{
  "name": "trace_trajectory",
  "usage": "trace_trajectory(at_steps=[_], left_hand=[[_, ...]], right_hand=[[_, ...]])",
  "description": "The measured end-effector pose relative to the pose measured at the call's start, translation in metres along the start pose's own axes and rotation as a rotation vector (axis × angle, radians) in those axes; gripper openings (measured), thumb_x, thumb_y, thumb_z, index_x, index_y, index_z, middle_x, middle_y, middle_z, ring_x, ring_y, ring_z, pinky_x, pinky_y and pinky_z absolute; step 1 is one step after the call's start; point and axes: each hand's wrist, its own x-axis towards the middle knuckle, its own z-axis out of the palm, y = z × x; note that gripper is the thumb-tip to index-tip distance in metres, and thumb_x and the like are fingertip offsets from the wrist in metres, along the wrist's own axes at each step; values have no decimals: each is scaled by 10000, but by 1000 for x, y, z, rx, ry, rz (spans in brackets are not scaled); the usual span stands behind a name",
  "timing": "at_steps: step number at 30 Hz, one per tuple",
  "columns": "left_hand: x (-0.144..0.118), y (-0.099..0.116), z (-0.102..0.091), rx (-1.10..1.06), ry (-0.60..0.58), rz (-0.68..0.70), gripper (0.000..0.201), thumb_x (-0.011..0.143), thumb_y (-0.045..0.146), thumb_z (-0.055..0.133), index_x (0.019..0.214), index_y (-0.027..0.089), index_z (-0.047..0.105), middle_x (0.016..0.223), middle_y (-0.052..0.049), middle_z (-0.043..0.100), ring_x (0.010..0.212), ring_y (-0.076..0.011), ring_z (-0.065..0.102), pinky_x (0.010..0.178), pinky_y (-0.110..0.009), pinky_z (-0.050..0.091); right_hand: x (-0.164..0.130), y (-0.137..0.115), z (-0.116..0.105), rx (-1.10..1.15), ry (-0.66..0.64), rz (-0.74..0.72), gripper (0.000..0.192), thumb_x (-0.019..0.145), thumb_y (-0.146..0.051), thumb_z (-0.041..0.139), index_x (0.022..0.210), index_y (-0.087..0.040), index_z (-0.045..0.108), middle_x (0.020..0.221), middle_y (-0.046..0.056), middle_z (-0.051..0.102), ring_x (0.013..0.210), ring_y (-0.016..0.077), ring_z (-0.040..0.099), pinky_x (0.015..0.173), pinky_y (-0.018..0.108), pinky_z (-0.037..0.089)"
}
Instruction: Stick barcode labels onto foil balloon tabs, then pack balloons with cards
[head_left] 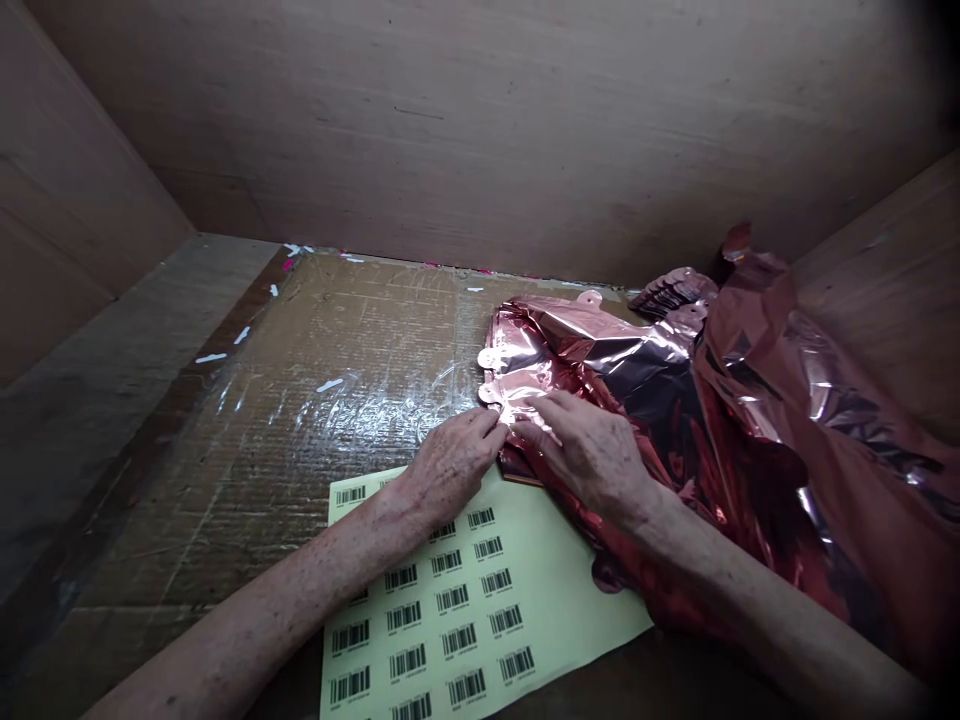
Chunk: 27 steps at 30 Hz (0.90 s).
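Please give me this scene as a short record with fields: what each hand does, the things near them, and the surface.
left hand: left hand pinches the near edge of the foil balloons, fingertips meeting the other hand
right hand: right hand lies flat on the same pink foil, fingers at its tabbed edge
label sheet: barcode sheet, pale yellow, lies under both wrists; some label places are bare
stack: more foil pieces piled behind, by the wall
surface: cardboard mat covered with clear tape
surroundings: wooden walls on three sides
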Motion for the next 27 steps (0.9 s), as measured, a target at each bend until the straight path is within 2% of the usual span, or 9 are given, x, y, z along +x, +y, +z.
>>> trace_trajectory(at_steps=[4, 8, 10, 13, 16, 18, 20, 24, 27], left_hand=[[1, -4, -3, -114, 112, -70, 273, 868, -14, 431, 980, 136, 629, 944, -76, 700, 862, -201, 662, 769, -325, 553], [2, -8, -4, -156, 202, -126, 215, 919, 58, 475, 910, 154, 668, 837, -49, 721, 782, -185, 690, 707, -296, 552], [3, -10, -3, -156, 246, -134, 206, 922, 78, 507, 910, 165, 694, 829, -43, 740, 778, -190, 710, 705, -300, 566], [3, -15, -2, -175, 294, -148, 212, 909, 81, 547, 949, 177, 731, 852, -42, 766, 769, -199, 732, 722, -327, 591], [1, -20, -2, -243, 314, -152, 211, 929, 112, 560, 981, 186, 750, 875, -37, 780, 727, -186, 739, 700, -324, 605], [-4, -23, -2, -279, 325, -116, 205, 952, 140, 556, 992, 187, 752, 907, -32, 784, 731, -175, 742, 704, -320, 614], [-11, -25, -3, -269, 308, -33, 223, 970, 145, 535, 1022, 195, 747, 991, -30, 779, 835, -180, 747, 758, -331, 618], [-23, -25, -9, -143, 182, 76, 284, 992, 143, 462, 1048, 201, 734, 1055, -44, 761, 1034, -222, 704, 860, -395, 603], [-27, -19, -15, -99, 72, 34, 285, 944, 100, 463, 1053, 183, 713, 1072, -66, 741, 1086, -237, 667, 915, -413, 578]], right_hand=[[-12, -17, 10, -114, -25, -119, 136, 937, -157, 553, 1018, -159, 662, 915, 122, 672, 726, 226, 585, 551, 320, 343], [-9, -15, 16, -115, -46, -158, 187, 866, -39, 551, 962, -135, 679, 849, 125, 669, 712, 231, 576, 547, 325, 342], [-5, -7, 14, 11, -41, -104, 152, 896, -95, 553, 836, -149, 682, 763, 90, 655, 656, 198, 560, 557, 308, 344], [2, 8, 7, 393, -47, 56, 213, 901, -245, 617, 707, -167, 657, 672, 24, 620, 606, 145, 536, 578, 269, 361], [4, 24, -1, 752, -120, 189, 322, 891, -410, 624, 679, -169, 653, 617, -12, 579, 574, 123, 506, 551, 249, 356], [5, 42, -9, 849, -134, 230, 379, 890, -486, 601, 696, -167, 666, 636, -4, 594, 578, 124, 505, 541, 250, 360], [8, 69, -21, 774, -89, 270, 395, 891, -507, 591, 719, -165, 688, 646, 9, 608, 569, 123, 502, 529, 253, 357], [23, 137, -51, 273, 29, 466, 365, 870, -436, 644, 639, -158, 697, 503, 1, 496, 484, 101, 427, 511, 280, 291], [28, 149, -66, 88, 124, 574, 334, 811, -316, 733, 534, -162, 627, 495, 16, 470, 575, 153, 508, 578, 336, 317]])
